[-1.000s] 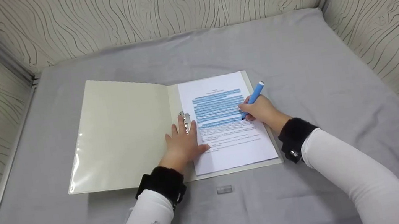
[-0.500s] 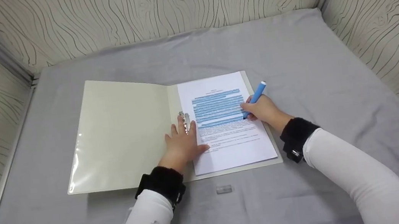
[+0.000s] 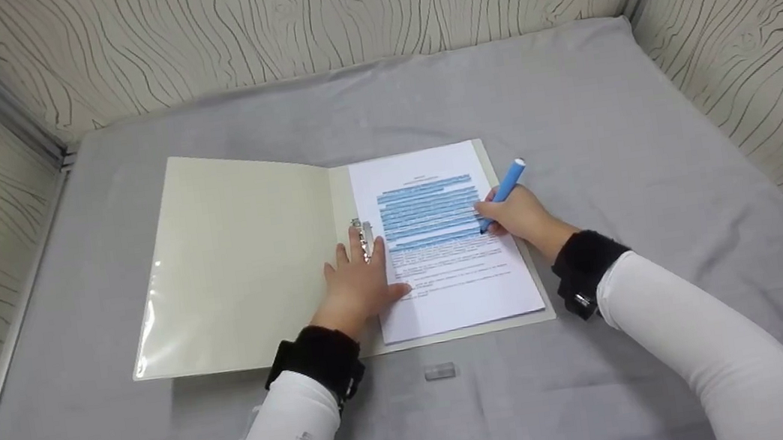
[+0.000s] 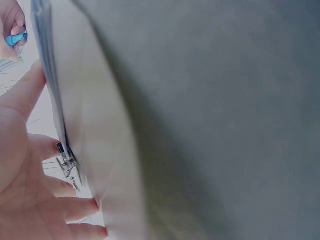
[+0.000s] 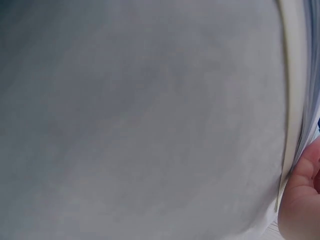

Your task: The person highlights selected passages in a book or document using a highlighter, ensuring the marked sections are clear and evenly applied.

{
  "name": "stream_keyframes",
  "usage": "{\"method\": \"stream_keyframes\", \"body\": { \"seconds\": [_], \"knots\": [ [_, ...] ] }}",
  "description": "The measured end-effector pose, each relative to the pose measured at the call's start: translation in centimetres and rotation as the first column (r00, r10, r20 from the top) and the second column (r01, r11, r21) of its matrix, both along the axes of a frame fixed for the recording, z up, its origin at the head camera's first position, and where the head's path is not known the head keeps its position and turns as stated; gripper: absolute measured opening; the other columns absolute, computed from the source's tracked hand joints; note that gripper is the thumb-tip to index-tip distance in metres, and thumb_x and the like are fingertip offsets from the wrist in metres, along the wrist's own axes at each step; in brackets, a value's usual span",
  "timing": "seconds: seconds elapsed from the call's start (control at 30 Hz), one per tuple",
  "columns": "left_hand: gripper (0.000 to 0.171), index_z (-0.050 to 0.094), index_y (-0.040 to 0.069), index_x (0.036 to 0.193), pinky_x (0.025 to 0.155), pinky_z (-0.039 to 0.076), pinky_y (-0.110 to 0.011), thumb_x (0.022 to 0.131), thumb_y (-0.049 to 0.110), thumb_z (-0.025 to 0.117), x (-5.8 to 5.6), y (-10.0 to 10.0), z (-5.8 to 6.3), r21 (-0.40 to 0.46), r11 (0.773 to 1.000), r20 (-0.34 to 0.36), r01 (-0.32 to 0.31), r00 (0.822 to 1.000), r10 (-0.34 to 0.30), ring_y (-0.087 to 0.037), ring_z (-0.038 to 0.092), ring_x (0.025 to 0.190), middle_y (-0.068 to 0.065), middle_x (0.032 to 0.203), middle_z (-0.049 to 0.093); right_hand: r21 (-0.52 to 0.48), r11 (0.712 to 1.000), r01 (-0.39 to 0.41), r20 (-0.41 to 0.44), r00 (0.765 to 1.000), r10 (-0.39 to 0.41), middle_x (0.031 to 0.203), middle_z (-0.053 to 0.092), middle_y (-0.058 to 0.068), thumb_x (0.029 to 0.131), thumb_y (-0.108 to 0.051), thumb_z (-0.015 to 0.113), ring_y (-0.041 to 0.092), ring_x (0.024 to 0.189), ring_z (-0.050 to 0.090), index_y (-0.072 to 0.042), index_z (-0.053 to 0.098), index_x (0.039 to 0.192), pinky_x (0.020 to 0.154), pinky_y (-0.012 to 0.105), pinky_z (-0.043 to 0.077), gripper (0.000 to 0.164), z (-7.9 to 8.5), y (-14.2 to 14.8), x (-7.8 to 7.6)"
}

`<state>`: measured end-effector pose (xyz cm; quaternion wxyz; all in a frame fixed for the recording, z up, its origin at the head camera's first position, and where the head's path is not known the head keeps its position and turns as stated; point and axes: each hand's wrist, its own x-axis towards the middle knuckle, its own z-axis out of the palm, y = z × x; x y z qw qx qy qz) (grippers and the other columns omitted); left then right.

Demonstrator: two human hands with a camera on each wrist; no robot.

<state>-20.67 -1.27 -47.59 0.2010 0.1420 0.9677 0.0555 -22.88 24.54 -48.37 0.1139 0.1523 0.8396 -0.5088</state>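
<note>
- 1 blue marker [image 3: 509,180]: slanted, white end uppermost; tip at the right end of the lowest blue line of print.
- 1 right hand [image 3: 518,214]: thumb and fingers pinched round the blue marker, over the page's right edge.
- 1 paper stack [image 3: 460,311]: printed; upper lines coloured blue, lower lines plain; lies on the binder's right side.
- 1 left hand [image 3: 356,285]: fingers spread apart, by the metal ring clasp [image 3: 367,231]; thumb on the page's left margin.
- 1 cream ring binder [image 3: 246,262]: spread, cover to the left.
- 1 small clear block [image 3: 439,372]: on grey cloth [image 3: 572,98], near the binder's lower edge.
- 2 black wristbands [image 3: 589,264], 1 per wrist.
</note>
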Motion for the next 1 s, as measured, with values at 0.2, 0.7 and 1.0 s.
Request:
{"method": "stream_keyframes", "body": {
  "seconds": [0.2,0.7,1.0],
  "knots": [
    [0.09,0.017,0.015,0.15,0.105,0.017,-0.059,0.083,0.059,0.057,0.0,0.0,0.2,-0.003,1.0,0.002,0.008,1.0,-0.008,-0.043,0.009,0.138,-0.019,0.154,-0.004,0.015,1.0,0.024,0.02,1.0,-0.024,0.077,0.056,0.007,0.092,-0.024,0.058,0.012,0.06,0.055,-0.002,0.051,0.093,0.057,0.022,0.046,0.023,-0.1,0.2,0.0],
    [0.09,0.016,0.016,0.151,0.105,0.017,-0.059,0.083,0.058,0.057,-0.1,-0.2,0.1,0.0,1.0,0.008,0.001,1.0,-0.001,-0.043,0.008,0.138,-0.018,0.154,-0.005,0.004,0.999,0.038,0.016,0.999,-0.038,0.072,0.055,0.005,0.092,-0.024,0.057,0.008,0.057,0.055,-0.002,0.051,0.093,0.055,0.021,0.046,0.023,-0.1,0.7,0.0],
    [0.09,0.017,0.016,0.151,0.105,0.018,-0.059,0.083,0.059,0.056,-0.1,-0.2,0.0,-0.004,1.0,0.009,0.005,1.0,-0.005,-0.044,0.009,0.137,-0.019,0.154,-0.005,0.009,0.999,0.034,0.018,0.999,-0.034,0.073,0.056,0.005,0.093,-0.025,0.056,0.01,0.06,0.055,0.0,0.052,0.096,0.058,0.021,0.046,0.025,-0.1,1.2,0.3]
  ]
}}
